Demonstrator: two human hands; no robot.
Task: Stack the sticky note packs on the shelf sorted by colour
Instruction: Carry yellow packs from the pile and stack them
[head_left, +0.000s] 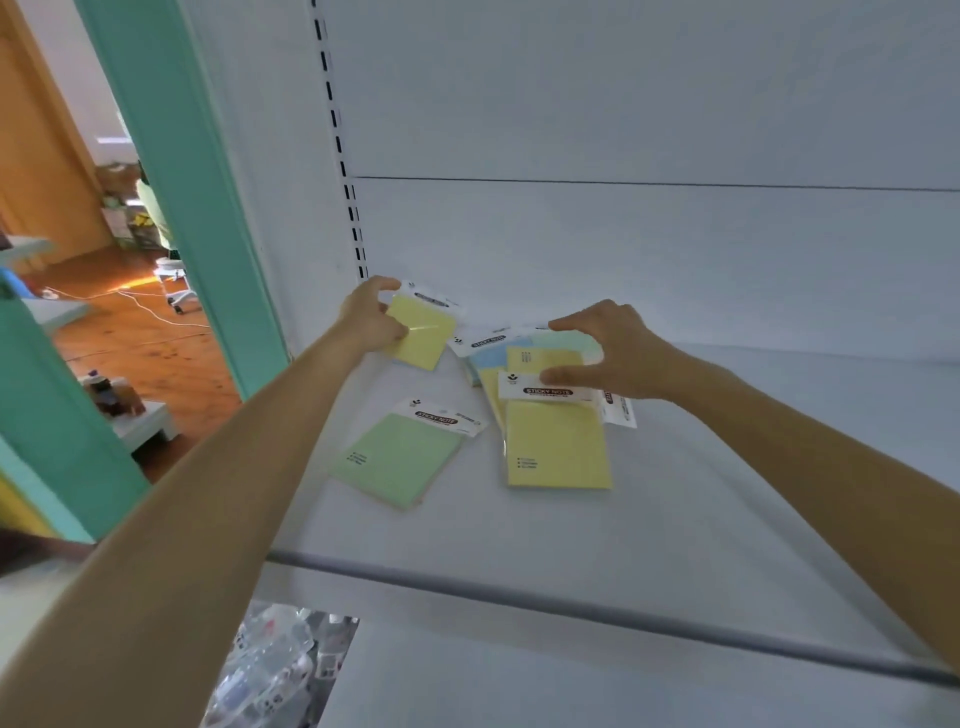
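Packs on the shelf (727, 493)
My left grip (371, 317) pinches a yellow pack (421, 335); my right grip (608, 353) spreads, holding nothing, over a pile (558, 447) whose blue pack (491, 358) is mostly buried.

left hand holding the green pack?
No: the left hand grips a yellow pack, while the green pack lies flat on the shelf with neither hand on it.

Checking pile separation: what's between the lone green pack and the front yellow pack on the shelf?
Nothing: head view shows only bare white shelf between the green pack and the front yellow pack.
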